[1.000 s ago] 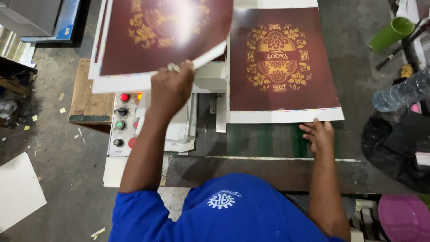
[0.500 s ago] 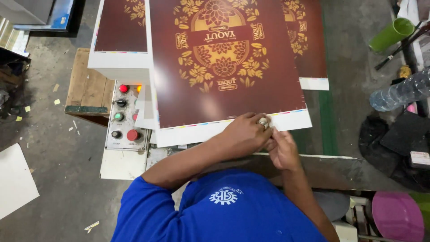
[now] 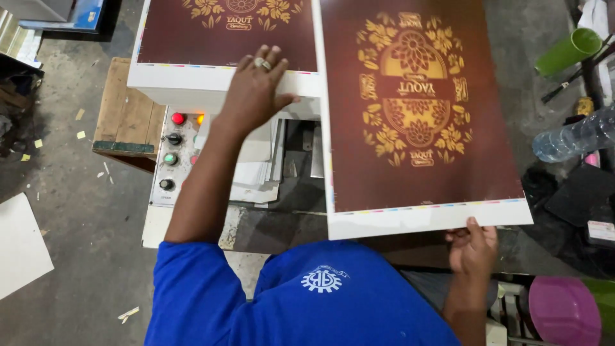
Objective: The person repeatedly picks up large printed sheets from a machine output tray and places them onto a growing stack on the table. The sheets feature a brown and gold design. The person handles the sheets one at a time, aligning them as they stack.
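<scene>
Large printed sheet (image 3: pixel 416 115), dark maroon with a gold floral emblem and a white margin carrying a thin strip of colour patches along its near edge: lies face up on the right, over the dark machine bed (image 3: pixel 288 218), near edge overhanging toward the person. Right hand (image 3: pixel 473 247) pinches that white near margin close to its right corner, thumb on top, fingers underneath and closed on the paper.

Second sheet of the same maroon-and-gold print (image 3: pixel 224 32) tops a white stack at upper left, just beside the first sheet. Left hand (image 3: pixel 253 93), ring on one finger, lies flat on the stack's white near margin, fingers spread apart, gripping nothing.

Below the left forearm: loose pile of pale grey-white sheets (image 3: pixel 259 170). Left of that: off-white control panel (image 3: pixel 174 154) with red, black and green knobs and a lit orange lamp. Wooden pallet (image 3: pixel 128 115) on the concrete floor further left.

Far right: green plastic cup (image 3: pixel 569 51), clear plastic bottle lying on its side (image 3: pixel 573 138), pink round plastic basin (image 3: pixel 564 311). Person wears a blue shirt (image 3: pixel 307 301).
</scene>
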